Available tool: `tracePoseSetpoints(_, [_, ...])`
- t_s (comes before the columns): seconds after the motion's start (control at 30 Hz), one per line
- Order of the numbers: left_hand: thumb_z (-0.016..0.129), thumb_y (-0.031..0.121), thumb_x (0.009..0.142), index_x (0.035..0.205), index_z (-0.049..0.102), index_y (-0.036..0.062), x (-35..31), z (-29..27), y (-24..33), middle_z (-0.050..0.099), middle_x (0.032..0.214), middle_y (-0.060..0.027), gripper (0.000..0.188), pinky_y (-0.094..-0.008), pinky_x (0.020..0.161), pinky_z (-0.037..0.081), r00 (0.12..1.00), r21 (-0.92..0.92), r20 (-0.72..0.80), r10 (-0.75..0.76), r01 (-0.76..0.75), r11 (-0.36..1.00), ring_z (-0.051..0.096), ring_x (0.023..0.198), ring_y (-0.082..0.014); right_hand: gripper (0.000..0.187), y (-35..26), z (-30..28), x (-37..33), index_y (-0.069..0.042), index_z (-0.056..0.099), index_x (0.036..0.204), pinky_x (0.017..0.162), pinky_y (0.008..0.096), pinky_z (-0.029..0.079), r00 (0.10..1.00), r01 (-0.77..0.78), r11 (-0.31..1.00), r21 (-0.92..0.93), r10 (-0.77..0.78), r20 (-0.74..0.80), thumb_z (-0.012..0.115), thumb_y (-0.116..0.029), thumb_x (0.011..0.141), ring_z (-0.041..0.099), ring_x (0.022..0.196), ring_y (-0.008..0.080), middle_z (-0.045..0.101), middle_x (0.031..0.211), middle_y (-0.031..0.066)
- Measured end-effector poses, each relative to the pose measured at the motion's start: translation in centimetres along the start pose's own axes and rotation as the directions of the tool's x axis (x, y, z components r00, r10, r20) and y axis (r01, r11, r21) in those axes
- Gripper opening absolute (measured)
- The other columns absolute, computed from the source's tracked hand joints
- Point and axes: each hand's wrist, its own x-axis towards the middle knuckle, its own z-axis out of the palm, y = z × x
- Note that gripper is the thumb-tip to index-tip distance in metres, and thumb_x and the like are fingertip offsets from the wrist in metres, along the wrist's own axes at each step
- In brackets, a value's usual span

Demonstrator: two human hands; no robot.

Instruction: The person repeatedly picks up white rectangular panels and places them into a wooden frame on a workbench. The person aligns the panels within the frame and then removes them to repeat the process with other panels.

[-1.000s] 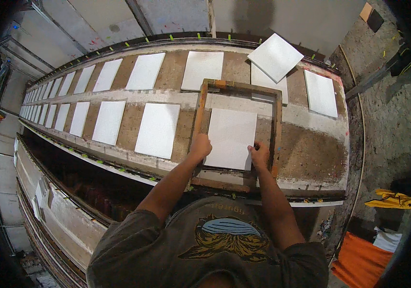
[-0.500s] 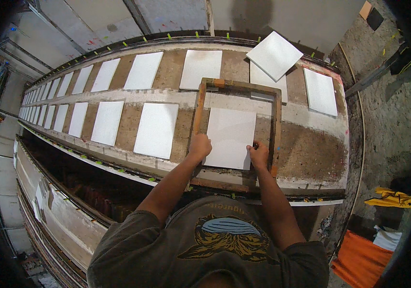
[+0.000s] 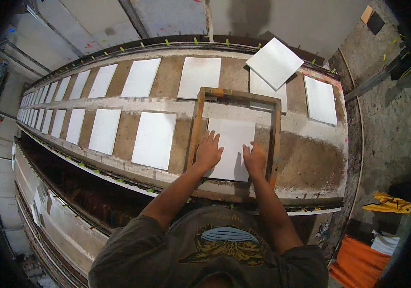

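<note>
In front of me a rectangular wooden frame (image 3: 276,129) lies on the long table, around a flat white panel (image 3: 229,144). My left hand (image 3: 208,152) is over the panel's left edge, palm down, its fingers stretched and spread, holding nothing. At the panel's right edge is my right hand (image 3: 256,159), with thumb and forefinger apart and the other fingers loosely bent. I see nothing held in it. Shadows of the hands fall on the panel. Whether the fingertips press on its surface cannot be made out.
Similar white panels (image 3: 154,140) run in two rows down the long table (image 3: 306,158) to the left. Beyond the frame a tilted panel (image 3: 275,64) overlaps another. A dark gap (image 3: 85,192) separates this table from a second one at left. Orange cloth (image 3: 359,263) lies at lower right.
My left hand has gone from closed fingers at the panel's edge to spread fingers. The right hand's pinch has loosened. The whole view has shifted slightly; frame and panel stay together.
</note>
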Motion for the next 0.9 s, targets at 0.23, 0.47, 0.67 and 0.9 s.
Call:
tracePoseSetpoints(0.23, [0.045,0.048,0.101,0.158,0.026,0.0053,1.9,2.6,1.0,0.015,0.166,-0.0191,0.073,-0.0549,0.123,0.012,0.997,0.045,0.065,0.031,-0.034,0.998,0.011,0.153,-0.0390,0.077,-2.3,3.4,4.9,-0.015,0.030,0.158,0.119,0.0551,0.021,0.983,0.178,0.936,-0.303,-0.157,0.092,0.052,-0.056,0.096,0.018,0.152,0.0350,0.023,0.165,0.0149])
tracePoseSetpoints(0.47, [0.042,0.049,0.102,0.159,0.022,0.0051,1.6,2.4,1.0,0.013,0.166,-0.0188,0.075,-0.0541,0.123,0.010,0.986,0.005,0.168,-0.003,0.002,1.000,0.008,0.154,-0.0391,0.080,-2.0,4.5,5.0,-0.016,0.020,0.161,0.122,0.0571,0.008,0.971,0.113,0.935,-0.337,-0.031,0.239,0.045,-0.058,0.098,0.007,0.155,0.0327,0.009,0.169,0.0120])
tracePoseSetpoints(0.67, [0.042,0.051,0.101,0.159,0.019,0.0039,1.9,2.0,1.4,0.011,0.167,-0.0195,0.078,-0.0540,0.124,0.009,0.983,-0.007,0.181,0.000,0.001,1.000,0.005,0.154,-0.0397,0.080,-3.1,2.9,5.1,-0.016,0.018,0.161,0.122,0.0581,0.010,0.977,0.130,0.934,-0.334,-0.062,0.206,0.044,-0.058,0.098,0.008,0.155,0.0354,0.010,0.168,0.0138])
tracePoseSetpoints(0.9, [0.047,0.053,0.099,0.159,0.019,0.0033,2.2,3.2,-0.2,0.011,0.166,-0.0213,0.082,-0.0541,0.123,0.008,0.982,-0.041,0.184,0.040,-0.033,0.999,0.003,0.154,-0.0390,0.082,-1.9,3.8,5.9,-0.018,0.018,0.161,0.122,0.0564,0.013,0.963,0.119,0.958,-0.260,-0.048,0.267,0.045,-0.061,0.096,0.008,0.155,0.0362,0.010,0.168,0.0136])
